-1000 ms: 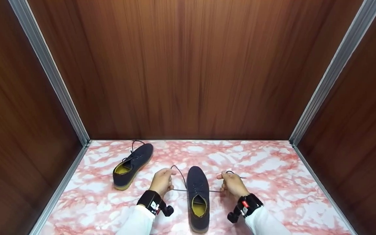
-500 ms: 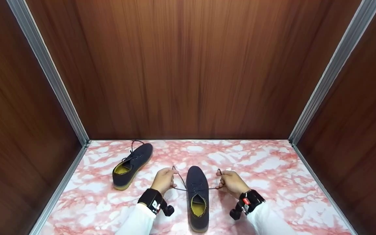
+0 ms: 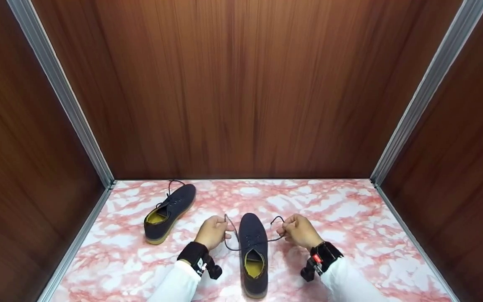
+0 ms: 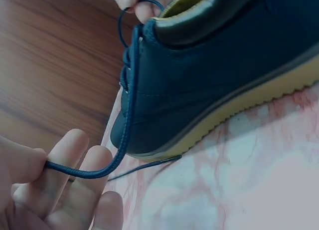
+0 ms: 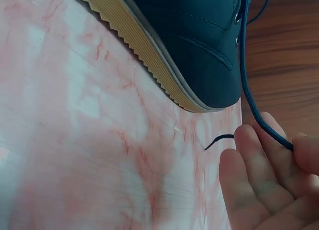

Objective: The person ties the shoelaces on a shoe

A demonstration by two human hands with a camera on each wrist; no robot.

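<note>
A dark navy lace-up shoe (image 3: 252, 228) with a yellow lining stands in front of me, toe pointing away. To its left, my left hand (image 3: 212, 232) pinches one side of its shoelace (image 4: 130, 100) between thumb and index finger; the other fingers are loosely bent. The lace's tip trails below that hand onto the surface beside the sole. On the shoe's right, my right hand (image 3: 302, 230) pinches the other side of the lace (image 5: 249, 98), its short free end curving past the fingers. Both lengths sag between shoe and hands.
A matching shoe (image 3: 176, 205) sits at the back left, its lace loose near the toe. The surface (image 3: 333, 201) has a red and white marbled pattern. Brown wood-grain panels (image 3: 241, 92) with grey metal corner strips enclose the back and sides.
The lace was stretched straight across the shoe and now hangs slack in curves. My left hand has shifted slightly toward the shoe. On the right, the free end now curls left of the hand.
</note>
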